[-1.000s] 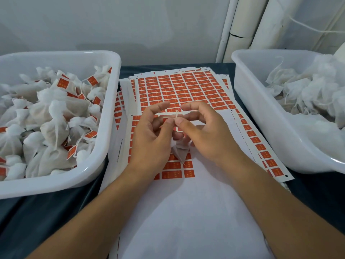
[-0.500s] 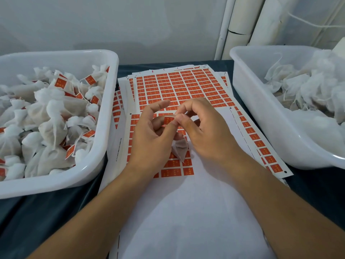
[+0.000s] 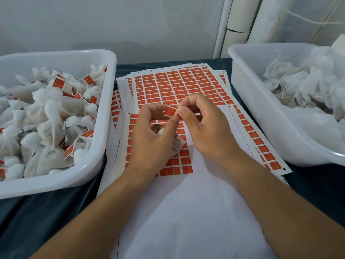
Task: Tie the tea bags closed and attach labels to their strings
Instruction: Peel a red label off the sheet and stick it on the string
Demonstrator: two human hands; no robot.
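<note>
From the head camera, the risk I see is in the fold: the red label point(image 3: 170, 111) is held up in the middle of the frame, and if its sticky halves meet crooked, or close without the string between them, it would likely hang askew or slip off later. I cannot make out the string itself, so whether it sits inside the label is unclear.

The left hand point(image 3: 152, 139) has its fingers curled, thumb and forefinger pinching the label's left side, and the tea bag point(image 3: 178, 144) shows just below, tucked against that palm. The right hand point(image 3: 207, 128) is also curled, its fingertips pinching the label's right edge. Both hover over the label sheets point(image 3: 179, 85) spread on the desk point(image 3: 37, 217).

At the left of the frame a white tub point(image 3: 104, 128) holds finished, labelled bags; at the right another tub point(image 3: 248, 101) holds bags without labels.
</note>
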